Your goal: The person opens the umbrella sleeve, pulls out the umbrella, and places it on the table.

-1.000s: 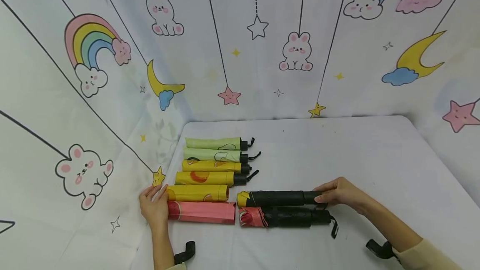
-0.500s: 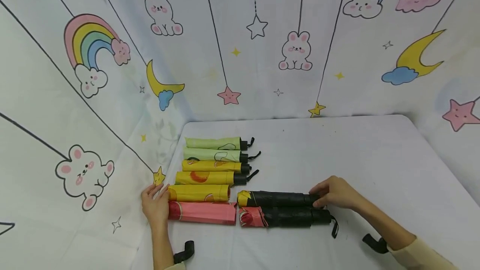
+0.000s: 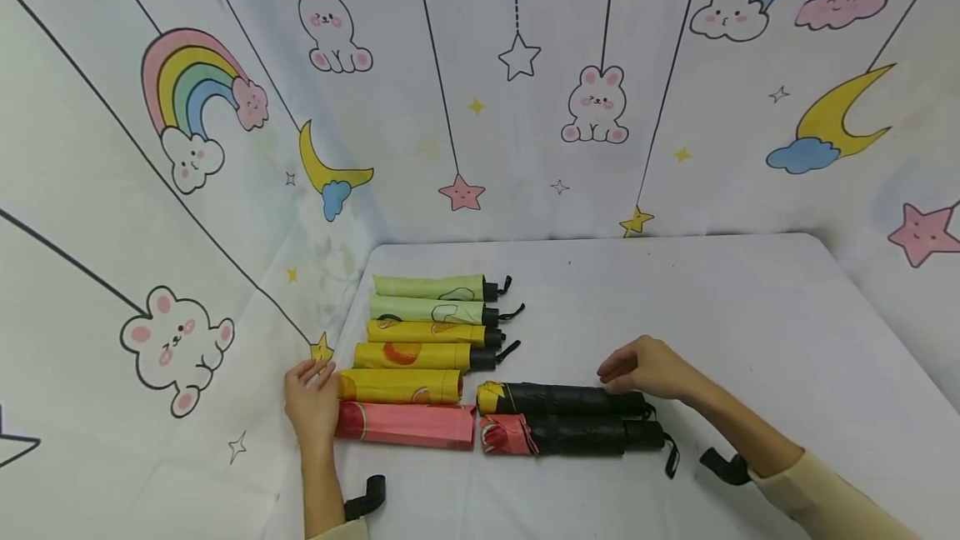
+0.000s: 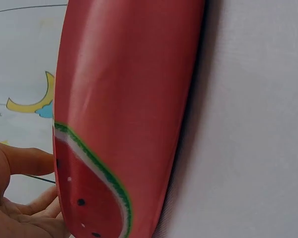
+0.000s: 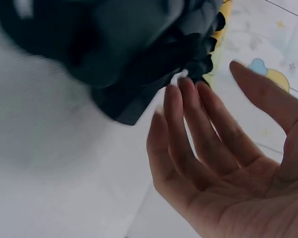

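In the head view my left hand (image 3: 312,398) touches the left end of a yellow orange-print umbrella sleeve (image 3: 401,387). A pink watermelon-print umbrella sleeve (image 3: 416,426) lies just below; the left wrist view shows that pink sleeve (image 4: 129,89) large, partly hiding my fingers. My right hand (image 3: 648,369) is over the handle end of a black folded umbrella with a yellow tip (image 3: 558,398), its fingers loosely extended and holding nothing. Nearer me lies another black folded umbrella with a pink tip (image 3: 577,435), its strap trailing right. In the right wrist view my right hand (image 5: 223,168) shows an open palm.
Farther back, two yellow sleeved umbrellas (image 3: 412,355) and two light green ones (image 3: 427,287) lie stacked in rows, handles right. All rest on a white-covered table (image 3: 675,298) before a printed cloth wall (image 3: 525,140). Black wrist-mounted pieces (image 3: 366,500) show near both forearms.
My right hand has released the yellow-tipped black umbrella's handle end, lifting and shifting slightly left. My left hand stays at the sleeve's end.
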Demonstrator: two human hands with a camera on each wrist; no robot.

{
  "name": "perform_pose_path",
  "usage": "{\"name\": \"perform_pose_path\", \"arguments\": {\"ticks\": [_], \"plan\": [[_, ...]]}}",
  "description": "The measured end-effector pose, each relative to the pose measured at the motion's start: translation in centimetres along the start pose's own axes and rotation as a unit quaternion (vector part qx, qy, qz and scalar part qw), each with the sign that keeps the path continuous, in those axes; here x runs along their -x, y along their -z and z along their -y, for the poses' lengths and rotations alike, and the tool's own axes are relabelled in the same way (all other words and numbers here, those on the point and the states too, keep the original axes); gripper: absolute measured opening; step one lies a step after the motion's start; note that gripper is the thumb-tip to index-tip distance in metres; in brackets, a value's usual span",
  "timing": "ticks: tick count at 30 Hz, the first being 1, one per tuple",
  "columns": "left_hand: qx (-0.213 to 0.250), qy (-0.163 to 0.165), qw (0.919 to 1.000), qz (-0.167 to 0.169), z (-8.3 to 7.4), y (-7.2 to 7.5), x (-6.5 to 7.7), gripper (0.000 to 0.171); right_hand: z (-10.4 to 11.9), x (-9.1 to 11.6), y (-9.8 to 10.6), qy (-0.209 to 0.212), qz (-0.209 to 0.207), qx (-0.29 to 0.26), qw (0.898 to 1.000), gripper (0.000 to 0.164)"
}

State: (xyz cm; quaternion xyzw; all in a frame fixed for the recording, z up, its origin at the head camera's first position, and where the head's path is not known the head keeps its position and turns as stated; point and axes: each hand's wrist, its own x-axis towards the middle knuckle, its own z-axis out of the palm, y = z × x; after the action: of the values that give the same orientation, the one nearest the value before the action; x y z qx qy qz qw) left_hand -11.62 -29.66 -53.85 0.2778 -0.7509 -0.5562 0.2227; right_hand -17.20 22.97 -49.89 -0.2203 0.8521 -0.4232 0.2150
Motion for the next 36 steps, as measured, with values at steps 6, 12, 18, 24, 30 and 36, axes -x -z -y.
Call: {"name": "perform_pose_path", "arguments": {"ticks": [6, 12, 18, 24, 30, 36], "plan": [[-0.003, -0.011, 0.9999, 0.010, -0.3, 0.0, -0.1, 0.052, 1.5, -1.4, -0.3, 0.006, 0.037, -0.019, 0.999, 0.030], [0.000, -0.023, 0.9996, 0.015, -0.5, -0.2, -0.4, 0.051, 2.9, -3.3, -1.2, -0.005, 0.030, -0.005, 1.000, 0.032], [-0.005, -0.030, 0.9993, 0.023, -0.9, -0.7, -0.6, 0.049, 3.9, -5.9, -2.6, -0.022, 0.028, -0.016, 0.999, 0.038], [0.024, -0.033, 0.9987, 0.030, -1.6, -1.5, -0.6, 0.049, 5.3, -8.3, -3.9, -0.048, 0.035, -0.069, 0.996, 0.044], [0.028, -0.026, 0.9985, 0.038, -2.3, -2.8, -0.4, 0.049, 6.2, -9.9, -5.5, -0.057, 0.032, -0.118, 0.991, 0.048], [0.028, -0.031, 0.9984, 0.038, -2.4, -3.7, -0.9, 0.051, 6.9, -11.6, -7.0, -0.069, 0.019, -0.095, 0.993, 0.044]]}}
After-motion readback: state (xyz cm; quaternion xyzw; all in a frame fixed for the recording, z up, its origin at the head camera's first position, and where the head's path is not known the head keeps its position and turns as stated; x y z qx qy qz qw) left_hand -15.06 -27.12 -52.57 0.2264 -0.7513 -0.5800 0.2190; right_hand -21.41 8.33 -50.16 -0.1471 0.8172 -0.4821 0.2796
